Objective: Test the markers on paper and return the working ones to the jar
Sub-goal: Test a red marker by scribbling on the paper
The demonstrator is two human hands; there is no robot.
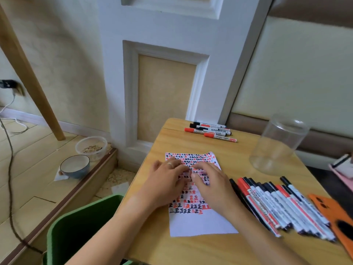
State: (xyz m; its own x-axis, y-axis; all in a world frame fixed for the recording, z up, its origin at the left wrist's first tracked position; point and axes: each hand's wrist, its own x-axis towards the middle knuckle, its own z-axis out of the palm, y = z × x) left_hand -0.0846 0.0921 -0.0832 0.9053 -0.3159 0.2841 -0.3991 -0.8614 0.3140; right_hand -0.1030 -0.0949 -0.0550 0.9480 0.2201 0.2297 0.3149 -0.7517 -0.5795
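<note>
Head view: wooden table point(191, 249) against panelled wall point(168, 54)

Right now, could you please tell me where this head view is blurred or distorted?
Head view: the clear plastic jar is smeared and ghostly; both hands, left hand and right hand, are softened over the marked white paper; the white door frame bows from wide-angle distortion.

left hand point(168, 180), right hand point(210, 180), side by side

- The paper point(198, 217) lies mid-table point(172, 142).
- A row of markers point(282, 205) lies right of it.
- Five markers point(210, 131) lie behind it.
- The jar point(277, 146) stands at the back right.
</note>
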